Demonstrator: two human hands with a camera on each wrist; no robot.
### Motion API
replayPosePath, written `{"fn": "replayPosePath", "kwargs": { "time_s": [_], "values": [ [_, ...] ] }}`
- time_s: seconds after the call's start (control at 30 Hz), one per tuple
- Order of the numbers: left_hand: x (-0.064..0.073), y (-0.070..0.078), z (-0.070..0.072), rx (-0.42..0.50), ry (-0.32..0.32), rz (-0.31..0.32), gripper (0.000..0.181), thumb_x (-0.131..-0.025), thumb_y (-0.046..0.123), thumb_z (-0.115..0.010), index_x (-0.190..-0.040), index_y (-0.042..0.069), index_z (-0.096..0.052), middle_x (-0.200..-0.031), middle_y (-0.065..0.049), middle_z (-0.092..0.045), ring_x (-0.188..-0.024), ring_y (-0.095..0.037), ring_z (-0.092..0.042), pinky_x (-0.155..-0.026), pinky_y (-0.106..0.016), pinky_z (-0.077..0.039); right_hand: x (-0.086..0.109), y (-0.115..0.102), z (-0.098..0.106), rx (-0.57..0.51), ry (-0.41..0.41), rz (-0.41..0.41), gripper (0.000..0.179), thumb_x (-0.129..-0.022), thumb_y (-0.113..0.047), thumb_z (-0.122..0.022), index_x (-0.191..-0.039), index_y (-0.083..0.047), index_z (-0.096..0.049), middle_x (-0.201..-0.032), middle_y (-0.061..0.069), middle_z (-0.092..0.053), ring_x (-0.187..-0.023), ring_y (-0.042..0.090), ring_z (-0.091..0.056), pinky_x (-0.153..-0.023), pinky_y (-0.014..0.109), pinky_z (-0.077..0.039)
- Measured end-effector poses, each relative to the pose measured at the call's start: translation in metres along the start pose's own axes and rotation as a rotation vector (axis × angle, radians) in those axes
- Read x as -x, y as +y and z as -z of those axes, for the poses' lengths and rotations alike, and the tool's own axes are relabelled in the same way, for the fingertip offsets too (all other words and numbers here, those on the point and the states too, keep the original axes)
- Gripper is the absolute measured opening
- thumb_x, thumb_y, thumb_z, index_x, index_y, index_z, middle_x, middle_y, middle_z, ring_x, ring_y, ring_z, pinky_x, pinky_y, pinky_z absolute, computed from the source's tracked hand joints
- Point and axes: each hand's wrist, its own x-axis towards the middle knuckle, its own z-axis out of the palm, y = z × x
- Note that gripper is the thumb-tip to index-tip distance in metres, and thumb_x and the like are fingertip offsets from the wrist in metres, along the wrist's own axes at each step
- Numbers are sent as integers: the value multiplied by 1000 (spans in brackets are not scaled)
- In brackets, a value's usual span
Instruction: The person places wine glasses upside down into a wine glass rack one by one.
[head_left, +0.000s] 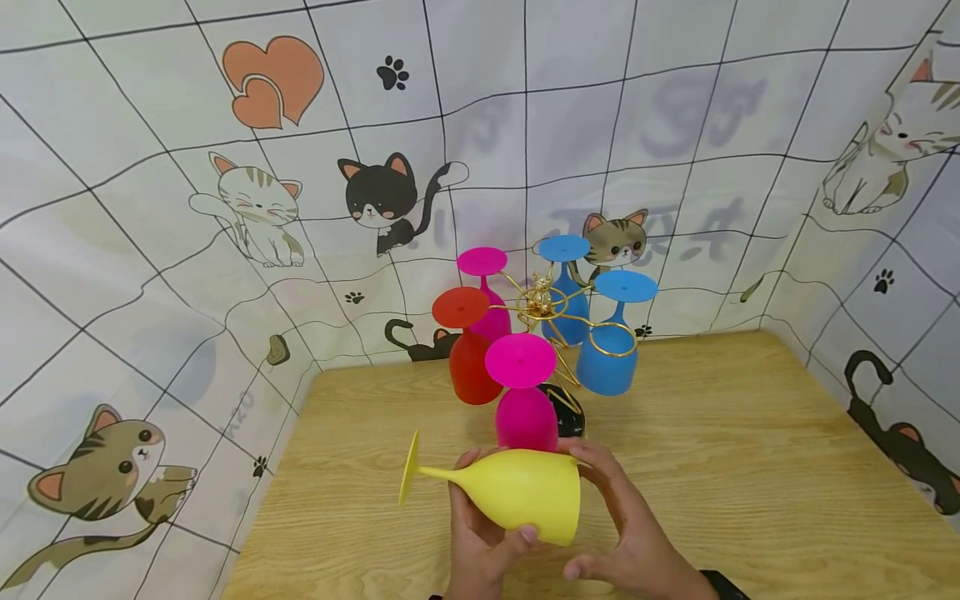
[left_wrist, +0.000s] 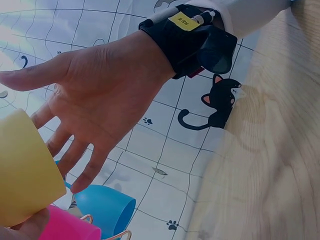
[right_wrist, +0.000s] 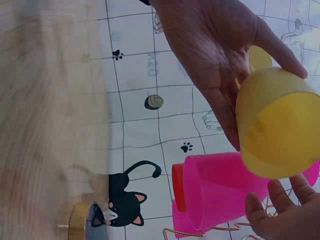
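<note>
A yellow plastic goblet (head_left: 525,492) lies sideways in the air in front of the rack, foot to the left, mouth to the right. My left hand (head_left: 477,546) holds its bowl, thumb on the near side and fingers behind. My right hand (head_left: 637,533) has its fingertips at the rim on the far side, its thumb spread away from the bowl. In the left wrist view the right hand (left_wrist: 107,95) shows its palm with loosely extended fingers beside the yellow bowl. The right wrist view looks into the goblet's mouth (right_wrist: 287,135).
Behind the hands stands a gold wire rack (head_left: 542,304). Upside down on it hang a red goblet (head_left: 476,371), a front magenta goblet (head_left: 527,417), a rear magenta one (head_left: 495,315) and two blue goblets (head_left: 607,362). The wooden table (head_left: 360,467) meets a cat-printed cloth backdrop (head_left: 495,158).
</note>
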Motion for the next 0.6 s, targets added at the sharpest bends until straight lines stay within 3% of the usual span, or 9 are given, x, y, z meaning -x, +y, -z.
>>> {"fn": "replayPosePath", "kwargs": {
  "time_s": [0.17, 0.27, 0.4, 0.6],
  "values": [
    [-2, 4, 3, -92, -7, -32, 90, -83, -5, -70, -150, 2, -11, -147, -23, -34, -130, -25, -51, -107, -36, -48, -3, -1, 5, 60, 1, 25, 97, -77, -30, -85, -143, 15, -29, -151, 26, -34, -146, 25, -30, -113, 23, -35],
    [-3, 8, 3, -156, 7, 5, 92, -82, -3, -72, -151, 5, -13, -147, -26, -34, -130, -24, -51, -108, -33, -46, -4, -4, 7, 92, -1, 6, 100, -74, -30, -87, -144, 13, -30, -153, 23, -34, -148, 23, -28, -113, 19, -32],
    [-4, 14, 1, -235, 30, 114, 96, -80, -2, -74, -153, 13, -15, -150, -20, -34, -133, -23, -49, -112, -29, -42, -6, -7, 9, 137, -9, -18, 103, -69, -29, -90, -144, 10, -31, -153, 22, -35, -147, 23, -30, -115, 18, -29],
    [-4, 20, -4, -439, 70, 296, 96, -79, 10, -80, -153, 28, -23, -148, 4, -43, -129, -17, -49, -106, -28, -42, -6, -16, 11, 292, -64, -149, 113, -58, -30, -94, -149, -1, -32, -155, 16, -35, -143, 15, -34, -114, 18, -29]
  ]
}}
